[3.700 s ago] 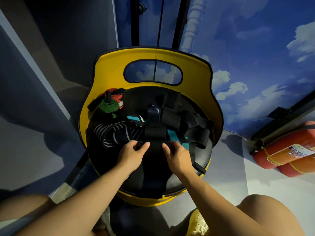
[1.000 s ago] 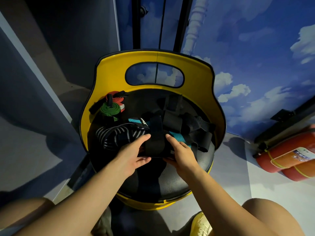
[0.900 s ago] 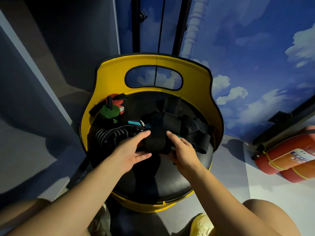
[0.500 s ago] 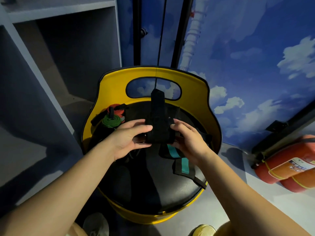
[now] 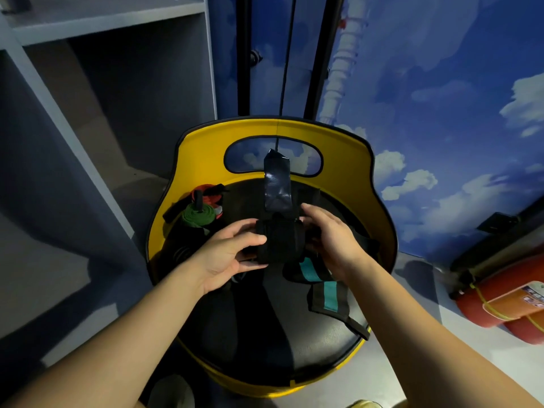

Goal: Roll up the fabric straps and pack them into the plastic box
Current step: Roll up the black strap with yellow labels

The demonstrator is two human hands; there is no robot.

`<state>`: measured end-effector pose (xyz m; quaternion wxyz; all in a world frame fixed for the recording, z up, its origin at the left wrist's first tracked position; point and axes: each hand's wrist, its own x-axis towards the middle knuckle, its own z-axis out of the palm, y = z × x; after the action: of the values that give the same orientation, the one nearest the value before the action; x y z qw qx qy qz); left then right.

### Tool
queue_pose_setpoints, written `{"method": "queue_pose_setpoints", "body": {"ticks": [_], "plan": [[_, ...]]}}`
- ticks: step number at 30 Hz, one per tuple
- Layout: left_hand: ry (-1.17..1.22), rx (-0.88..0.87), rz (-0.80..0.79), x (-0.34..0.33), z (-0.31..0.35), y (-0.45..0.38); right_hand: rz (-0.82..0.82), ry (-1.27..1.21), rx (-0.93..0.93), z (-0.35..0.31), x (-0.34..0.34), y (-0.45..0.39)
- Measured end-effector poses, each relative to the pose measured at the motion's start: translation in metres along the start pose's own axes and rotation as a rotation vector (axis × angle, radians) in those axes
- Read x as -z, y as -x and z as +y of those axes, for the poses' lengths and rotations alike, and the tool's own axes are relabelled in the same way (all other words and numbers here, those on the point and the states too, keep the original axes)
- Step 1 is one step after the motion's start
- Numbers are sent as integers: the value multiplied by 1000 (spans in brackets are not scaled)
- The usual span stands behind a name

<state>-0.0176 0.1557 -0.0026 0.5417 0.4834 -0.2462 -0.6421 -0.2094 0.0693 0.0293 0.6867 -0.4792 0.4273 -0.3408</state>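
From the head view, the only one I have, I am looking down at a yellow chair (image 5: 350,160) with a black padded seat (image 5: 294,334), and both my hands are lifted above it with a half-rolled black strap (image 5: 279,242) between them. My left hand (image 5: 226,257) cups one end of the roll, thumb across the front and fingers curled behind, so the coils cannot slide sideways; my right hand (image 5: 332,237) grips the other end the same way, fingers wrapped over the top edge. The loose tail (image 5: 276,184) of the strap stands upright from the roll, stiff and slightly glossy, and I judge I am holding it up off the seat so the last length can be wound on tight rather than dragging through the pile. Below my right wrist a black strap with a teal stripe (image 5: 326,293) hangs and trails onto the seat, not yet rolled. At the back left of the seat sit a green roll (image 5: 197,214) and an orange roll (image 5: 210,197), touching one another, parked out of the way against the chair's yellow wall. I cannot see the plastic box anywhere here, so packing must wait. Grey shelving (image 5: 103,22) stands to my left, and a red fire extinguisher (image 5: 500,298) lies on the floor at right.
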Motion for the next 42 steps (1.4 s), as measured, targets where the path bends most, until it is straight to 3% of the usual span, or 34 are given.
{"method": "queue_pose_setpoints", "body": {"ticks": [5, 10, 14, 19, 24, 28, 37, 42], "plan": [[35, 49, -21, -6, -12, -3, 47, 108, 96, 2, -1, -9], [-10, 109, -33, -18, -26, -3, 74, 415, 364, 5, 0, -10], [16, 112, -19, -21, -24, -10, 87, 552, 469, 5, 3, -11], [4, 118, 31, -23, -19, -19, 226, 755, 698, 6, 7, -14], [33, 37, 223, -17, -9, -29, -11, 517, 432, -6, 4, -1], [9, -31, 314, -19, -7, -30, -95, 231, 235, -14, 0, 6], [80, -219, 482, -27, 3, -30, -44, 147, 198, 0, -11, 5], [136, -201, 473, -28, 7, -28, 17, 194, 101, 12, -8, 1]]}}
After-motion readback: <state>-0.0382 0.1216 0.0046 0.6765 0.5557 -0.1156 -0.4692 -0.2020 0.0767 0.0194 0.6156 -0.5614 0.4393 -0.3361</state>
